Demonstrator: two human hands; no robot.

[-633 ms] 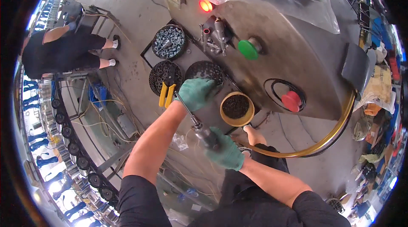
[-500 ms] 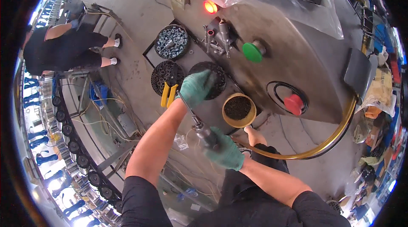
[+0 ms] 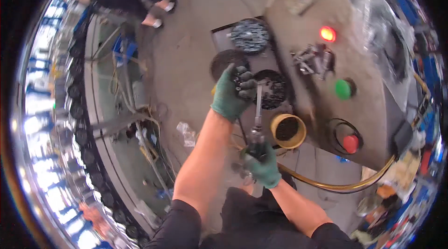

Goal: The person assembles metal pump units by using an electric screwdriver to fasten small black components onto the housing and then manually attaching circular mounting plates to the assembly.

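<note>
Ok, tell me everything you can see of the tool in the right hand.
The tool is a slim driver-like thing: a dark, bulky handle low down and a thin grey, metal-looking shaft rising nearly upright from it. The right hand, in a green glove, wraps the handle. The shaft's upper end reaches the gloved left hand, which holds small dark parts beside it; whether the tip touches them cannot be told. It hangs in the air before the yellow-rimmed tub.

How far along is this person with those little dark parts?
Done so far: can't tell, no finished pile shows. In hand: the left hand holds a clump of small dark parts against the tip of a powered driver, gripped by the right hand. Left: round trays remain full.
</note>
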